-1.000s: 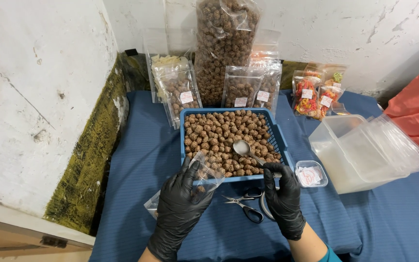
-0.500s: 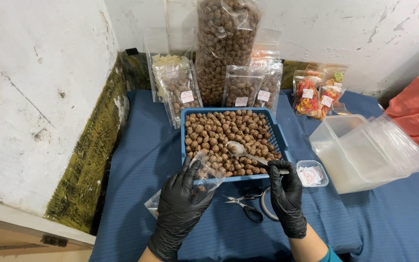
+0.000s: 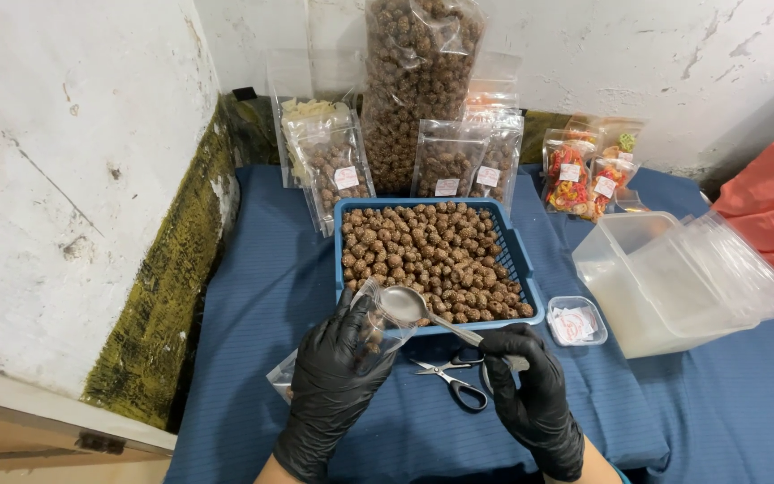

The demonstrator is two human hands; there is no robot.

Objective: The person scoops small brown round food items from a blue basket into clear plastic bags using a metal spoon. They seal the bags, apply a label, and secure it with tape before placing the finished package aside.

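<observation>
Head view: the left hand (image 3: 338, 376), in a black glove, is closed around a small clear pouch (image 3: 378, 327), held with its mouth tilted toward the blue basket (image 3: 530, 278). The right hand (image 3: 530, 394), also gloved in black, is clamped on the handle of a metal spoon (image 3: 405, 305). The spoon bowl sits at the pouch mouth, just in front of the basket's near rim; whether the bowl carries anything cannot be told.

The basket stands on the blue cloth of the desk (image 3: 262, 287) and is filled with brown beads (image 3: 432, 255) (rough-surfaced, roughly round). A pair of scissors (image 3: 450, 381) lies on the cloth between the two hands, below the spoon handle. A small clear tub (image 3: 575, 321) with paper labels inside sits just right of the basket. Further right, a large clear container (image 3: 638, 287) holds a stack of clear lids or trays.

Behind the basket, against the wall, stand sealed bead bags (image 3: 445, 161), one tall bag (image 3: 418, 63) among them, and bags of orange-red items (image 3: 575, 179) to the right.
</observation>
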